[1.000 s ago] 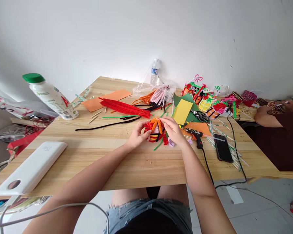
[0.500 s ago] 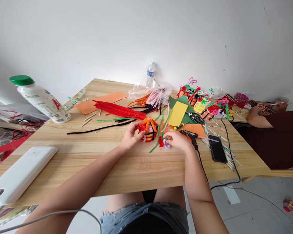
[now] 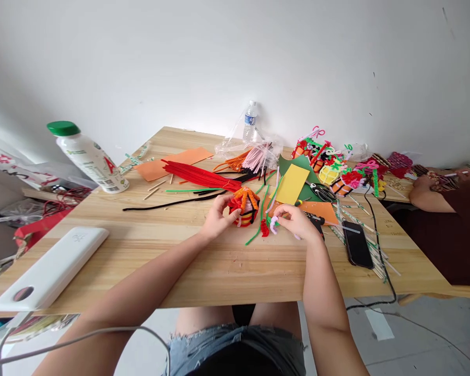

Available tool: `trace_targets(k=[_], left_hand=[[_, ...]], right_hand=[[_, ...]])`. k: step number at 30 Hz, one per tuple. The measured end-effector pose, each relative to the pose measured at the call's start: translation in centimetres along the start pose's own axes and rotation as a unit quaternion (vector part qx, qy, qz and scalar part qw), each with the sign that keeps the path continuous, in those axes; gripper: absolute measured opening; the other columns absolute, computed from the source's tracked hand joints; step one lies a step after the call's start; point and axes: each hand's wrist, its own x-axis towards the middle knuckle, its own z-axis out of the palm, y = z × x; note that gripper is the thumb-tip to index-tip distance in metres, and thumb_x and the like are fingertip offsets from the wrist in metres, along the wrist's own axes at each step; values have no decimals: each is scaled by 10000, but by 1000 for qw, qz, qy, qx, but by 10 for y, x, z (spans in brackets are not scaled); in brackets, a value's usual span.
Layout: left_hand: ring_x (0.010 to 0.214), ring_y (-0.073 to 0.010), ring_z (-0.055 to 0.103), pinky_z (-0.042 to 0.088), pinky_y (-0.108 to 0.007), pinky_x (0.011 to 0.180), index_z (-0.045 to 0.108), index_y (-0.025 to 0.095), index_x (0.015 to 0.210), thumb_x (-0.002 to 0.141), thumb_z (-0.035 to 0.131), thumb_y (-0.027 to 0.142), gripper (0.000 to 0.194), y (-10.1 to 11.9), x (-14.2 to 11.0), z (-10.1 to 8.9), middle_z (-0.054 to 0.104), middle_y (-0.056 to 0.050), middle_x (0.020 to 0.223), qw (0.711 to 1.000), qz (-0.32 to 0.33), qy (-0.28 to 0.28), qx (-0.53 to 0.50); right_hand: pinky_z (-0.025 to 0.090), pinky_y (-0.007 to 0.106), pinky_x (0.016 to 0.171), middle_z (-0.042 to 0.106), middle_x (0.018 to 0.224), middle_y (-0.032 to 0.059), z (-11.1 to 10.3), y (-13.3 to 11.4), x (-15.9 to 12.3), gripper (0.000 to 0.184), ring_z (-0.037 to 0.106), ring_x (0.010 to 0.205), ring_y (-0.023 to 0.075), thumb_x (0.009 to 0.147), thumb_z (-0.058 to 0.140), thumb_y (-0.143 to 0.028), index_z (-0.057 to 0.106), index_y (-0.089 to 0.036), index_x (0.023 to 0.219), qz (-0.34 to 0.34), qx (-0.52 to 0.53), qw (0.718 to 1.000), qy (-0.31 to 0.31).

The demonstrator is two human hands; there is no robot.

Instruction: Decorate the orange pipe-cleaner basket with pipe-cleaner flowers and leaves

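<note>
- Wood-grain tabletop [image 3: 203, 266] is backed by a white wall [image 3: 203, 62].
- Near its middle, a striped pipe-cleaner ornament [image 3: 246, 208] in orange, red and black is held by the left hand [image 3: 218, 218], its grip closed on one side between thumb and fingers.
- A curled lilac pipe cleaner [image 3: 273, 225] is pinched in the grip of the right hand [image 3: 297, 223], just beside a red curl [image 3: 264, 228].
- Behind the ornament, a bundle of red pipe cleaners [image 3: 199, 175] is laid out.
- Green card [image 3: 317, 194] is partly covered by yellow card [image 3: 292, 184].
- The hot glue gun [image 3: 315, 220] is partly hidden by the right hand; a smartphone [image 3: 358, 245] is placed farther right.
- At the far left, a white power bank [image 3: 53, 269] is seen, with a green-capped bottle [image 3: 92, 162] behind.
</note>
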Motion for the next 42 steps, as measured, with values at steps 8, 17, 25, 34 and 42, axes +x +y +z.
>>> trace_targets(k=[8,17,25,34,42], left_hand=[[1046,-233,551,458,-421,957,578,208,1140,778,680,348,401,14,-5,4,563,-81,1085,987,62,28,142],[1039,-247,553,459,-428,951,585,202,1110,770,689,323,376,17,-5,5,572,-73,1039,982,64,39,173],[1106,-252,538,445,-440,998,597,198,1126,787,667,349,378,14,-1,1,545,-102,1120,989,58,39,133],[1229,-267,497,396,-454,1071,626,215,1087,743,714,424,412,0,10,-13,541,-105,1226,999,14,-25,17],[953,-212,640,558,-325,740,578,227,1164,719,753,425,517,5,10,-14,632,-76,1161,982,-98,-86,-137]], right_hand=[[541,371,779,622,1228,93,37,0,24,305,636,1013,225,736,670,-411,570,-242,969,20,261,960,96],[499,308,635,650,1070,63,54,-3,35,263,553,631,122,772,614,-400,413,-232,804,-6,283,958,51],[515,309,670,667,926,46,54,2,34,262,606,747,158,810,595,-457,487,-226,867,1,226,972,70],[510,331,738,638,1049,62,61,-1,23,274,594,806,162,771,609,-458,535,-214,872,45,201,973,100],[496,319,779,645,960,33,67,-16,19,264,592,831,168,715,597,-415,564,-203,870,108,200,966,127]])
